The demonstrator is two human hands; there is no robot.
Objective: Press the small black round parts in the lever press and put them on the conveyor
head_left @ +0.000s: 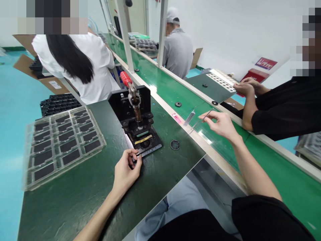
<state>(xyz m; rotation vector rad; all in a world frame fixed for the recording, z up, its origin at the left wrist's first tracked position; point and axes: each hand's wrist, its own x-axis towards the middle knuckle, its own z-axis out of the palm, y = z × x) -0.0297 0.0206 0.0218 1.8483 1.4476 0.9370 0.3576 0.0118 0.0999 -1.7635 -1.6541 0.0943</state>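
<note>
My left hand (126, 166) pinches a thin metal piece (137, 154) at the front edge of the base plate (147, 146) of a black press fixture (130, 103). The fixture has a toggle clamp with a red handle (125, 78), and a yellow strip (143, 139) lies across its base. My right hand (220, 125) is raised over the green conveyor belt (160, 77), holding slim metal tweezers (205, 116). A black ring (175, 144) lies on the dark green mat (75, 204) between my hands.
A clear tray of dark rectangular parts (62, 147) lies on the mat's left side, with stacked black trays (59, 104) beyond. A co-worker's hands (247, 87) rest by a dark board across the belt. Other seated people work along the belt, and metal uprights rise from it.
</note>
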